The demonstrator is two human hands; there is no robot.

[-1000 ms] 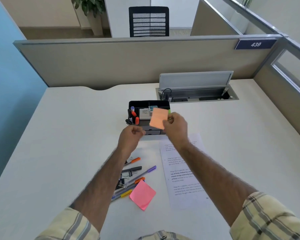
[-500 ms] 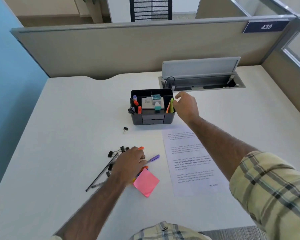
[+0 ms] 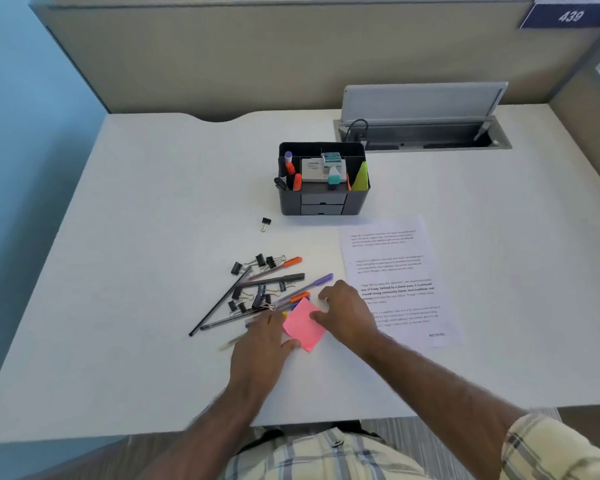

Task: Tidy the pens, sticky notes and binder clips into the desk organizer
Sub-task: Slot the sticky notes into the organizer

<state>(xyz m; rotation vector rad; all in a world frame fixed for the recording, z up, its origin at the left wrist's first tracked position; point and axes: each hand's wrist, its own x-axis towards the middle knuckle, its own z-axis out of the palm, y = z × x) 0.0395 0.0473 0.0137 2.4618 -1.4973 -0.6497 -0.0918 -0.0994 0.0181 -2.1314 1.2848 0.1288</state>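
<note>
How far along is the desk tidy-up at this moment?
Partly done. Done: a few markers and green and orange sticky notes stand in the organizer. In hand: the left hand and right hand touch the pink sticky pad, which lies on the desk. Left: the pile of pens, the binder clips among them and one lone clip nearer the organizer.

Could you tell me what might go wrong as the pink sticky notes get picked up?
Both the left hand and right hand touch the pink sticky notes, which lie against the loose pens; lifting could scatter them. The right hand also sits at the edge of the printed sheet, so it may drag it.
</note>
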